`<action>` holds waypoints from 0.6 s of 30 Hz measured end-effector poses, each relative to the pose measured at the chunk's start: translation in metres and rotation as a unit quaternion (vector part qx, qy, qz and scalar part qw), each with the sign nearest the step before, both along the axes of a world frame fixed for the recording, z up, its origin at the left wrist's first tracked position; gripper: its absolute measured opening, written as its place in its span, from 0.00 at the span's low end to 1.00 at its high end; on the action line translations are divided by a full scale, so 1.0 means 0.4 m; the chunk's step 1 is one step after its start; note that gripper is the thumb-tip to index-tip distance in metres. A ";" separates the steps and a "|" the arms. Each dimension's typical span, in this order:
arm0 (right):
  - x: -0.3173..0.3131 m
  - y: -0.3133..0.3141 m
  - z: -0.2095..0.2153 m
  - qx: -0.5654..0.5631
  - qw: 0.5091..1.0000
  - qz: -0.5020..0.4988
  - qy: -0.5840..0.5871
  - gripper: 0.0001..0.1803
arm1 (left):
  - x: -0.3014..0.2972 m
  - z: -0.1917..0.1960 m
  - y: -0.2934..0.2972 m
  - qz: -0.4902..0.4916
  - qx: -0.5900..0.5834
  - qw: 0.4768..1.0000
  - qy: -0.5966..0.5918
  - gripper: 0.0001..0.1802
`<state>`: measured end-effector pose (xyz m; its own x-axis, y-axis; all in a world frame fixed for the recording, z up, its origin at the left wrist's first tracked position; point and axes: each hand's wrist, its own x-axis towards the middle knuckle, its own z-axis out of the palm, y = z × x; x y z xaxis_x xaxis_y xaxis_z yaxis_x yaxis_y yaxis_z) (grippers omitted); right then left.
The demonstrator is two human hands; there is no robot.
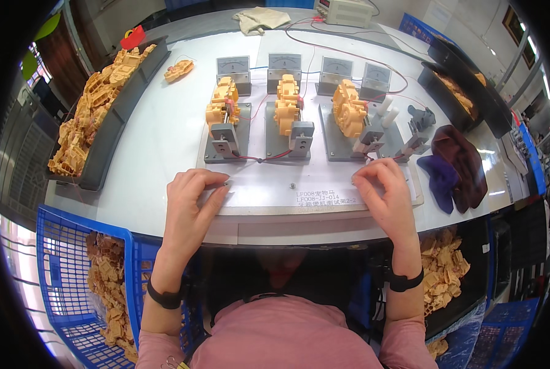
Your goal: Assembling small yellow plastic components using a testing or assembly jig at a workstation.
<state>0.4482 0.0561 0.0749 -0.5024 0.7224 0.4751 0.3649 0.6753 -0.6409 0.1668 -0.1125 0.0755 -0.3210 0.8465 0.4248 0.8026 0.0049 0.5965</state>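
My left hand (pixel 195 200) is at the front edge of a white test board (pixel 262 190), thumb and fingertips slightly apart, with nothing visible between them. On the board's right side, my right hand (pixel 387 195) has its fingers bent and the thumb a little away from them; it appears to hold nothing. Beyond the hands, three yellow plastic gearboxes sit in grey metal test stands: a left one (pixel 223 101), a middle one (pixel 287 106) and a right one (pixel 350 109). Several analog panel meters (pixel 285 66) stand behind them. Thin red and black wires (pixel 259 160) link the stands.
A long black tray (pixel 112 132) heaped with yellow parts lies left, near a loose yellow gearbox (pixel 179 71). Dark cloths (pixel 462 163) and black bins (pixel 453 92) are right. A power supply (pixel 344 12) stands behind. Blue crates (pixel 84 270) with parts flank me below.
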 end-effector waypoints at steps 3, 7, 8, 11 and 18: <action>0.000 0.001 0.001 -0.003 1.000 -0.002 0.012 0.07 | 0.001 0.000 0.003 0.001 0.007 1.000 0.001 0.06; -0.001 -0.002 0.005 0.007 1.000 -0.009 0.008 0.07 | 0.001 -0.005 0.011 0.005 0.020 1.000 -0.004 0.04; -0.002 -0.003 0.006 0.004 1.000 -0.008 0.010 0.07 | 0.001 -0.006 0.014 0.005 0.020 1.000 -0.004 0.04; -0.001 -0.004 0.004 0.008 1.000 -0.011 0.012 0.07 | 0.000 -0.007 0.020 0.007 0.021 1.000 -0.007 0.03; 0.017 0.004 -0.013 -0.055 0.994 -0.016 0.090 0.06 | -0.015 0.005 -0.006 0.012 0.025 1.000 0.000 0.07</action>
<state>0.4551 0.0578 0.0696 -0.3920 0.7899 0.4716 0.2589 0.5866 -0.7674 0.1608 -0.1149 0.0774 -0.3413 0.8159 0.4667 0.8029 -0.0051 0.5961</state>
